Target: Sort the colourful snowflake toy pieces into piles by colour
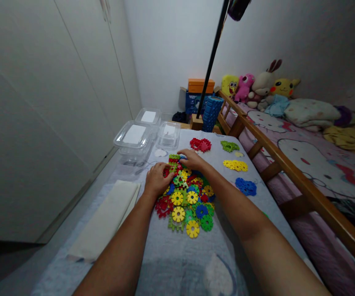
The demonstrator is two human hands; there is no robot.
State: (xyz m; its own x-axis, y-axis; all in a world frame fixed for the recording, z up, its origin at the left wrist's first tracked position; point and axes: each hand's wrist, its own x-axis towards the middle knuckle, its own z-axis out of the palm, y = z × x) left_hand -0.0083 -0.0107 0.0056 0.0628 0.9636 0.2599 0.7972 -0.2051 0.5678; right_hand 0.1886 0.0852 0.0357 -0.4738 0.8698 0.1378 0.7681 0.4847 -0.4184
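A pile of colourful plastic snowflake-shaped building pieces [177,198] lies on the cloth in front of me, mixing yellow, green, red and blue. At the pile's left side, my left hand [158,179] touches red and green pieces, its thumb and forefinger apart. My right hand [192,159] reaches across the far end of the pile with curved, parted fingers, close to a blue piece. Sorted groups lie farther right: red pieces [200,144], green pieces [229,146], yellow pieces [235,165] and blue pieces [245,186]. Whatever lies under my fingertips is partly hidden.
Clear plastic boxes [133,142] with white labels stand at the back left. A folded beige cloth [106,220] lies left of my left arm. Along the right runs a wooden bed rail [266,148]. A black pole [212,57] rises behind the table near a blue roller [212,114].
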